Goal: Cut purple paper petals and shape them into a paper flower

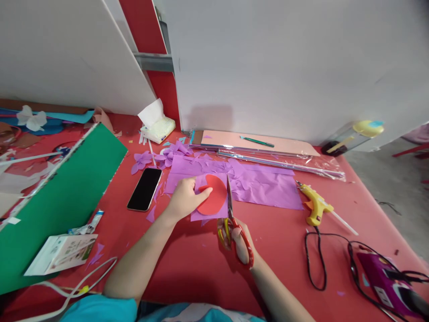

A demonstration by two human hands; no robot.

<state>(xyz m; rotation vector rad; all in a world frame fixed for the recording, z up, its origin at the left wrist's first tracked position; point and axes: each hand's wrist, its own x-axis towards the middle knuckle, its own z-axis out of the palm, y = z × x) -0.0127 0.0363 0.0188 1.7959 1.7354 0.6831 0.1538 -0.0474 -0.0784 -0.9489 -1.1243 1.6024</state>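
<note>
My left hand (186,197) grips a rounded red paper cutout (216,195) together with a purple paper sheet (209,217) under it, thumb on top. The cutout has a notch at its upper left. In my right hand (239,237) is a pair of scissors (229,197) with red and yellow handles, my fingers through the loops. Its blades point away from me, along the right edge of the red and purple paper. Whether the blades are parted is hard to make out. Beyond both hands lies a larger crumpled purple sheet (268,188).
A phone (145,189) and purple paper flowers (172,152) lie left of my hands, near a tissue pack (159,129). A green board (67,210) stands farther left. To the right are a yellow glue gun (315,205), its cord and a purple device (385,281).
</note>
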